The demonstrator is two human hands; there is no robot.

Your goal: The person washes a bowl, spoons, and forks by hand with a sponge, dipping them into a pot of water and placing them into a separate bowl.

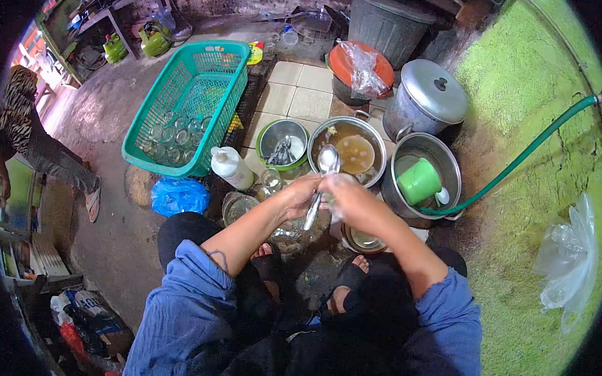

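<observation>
A metal spoon (328, 160) is in my left hand (300, 197), its bowl pointing away from me and its handle slanting down below the fingers. My right hand (351, 202) is closed and meets the spoon just under the bowl. Motion blurs its fingers, and a pale patch there cannot be made out. Beneath and beyond my hands stands a metal pot (381, 166) of cloudy brownish water with a bowl-like shape in it. To its left, a small metal pot in a green basin (265, 161) holds several pieces of cutlery.
A teal basket (155, 164) holds several glasses. Near it are a white bottle (231, 167) and a blue plastic bag (179, 197). A green hose (531, 154) runs into a pot (455, 169) with a green scoop (419, 182). Another person (31, 132) stands at far left.
</observation>
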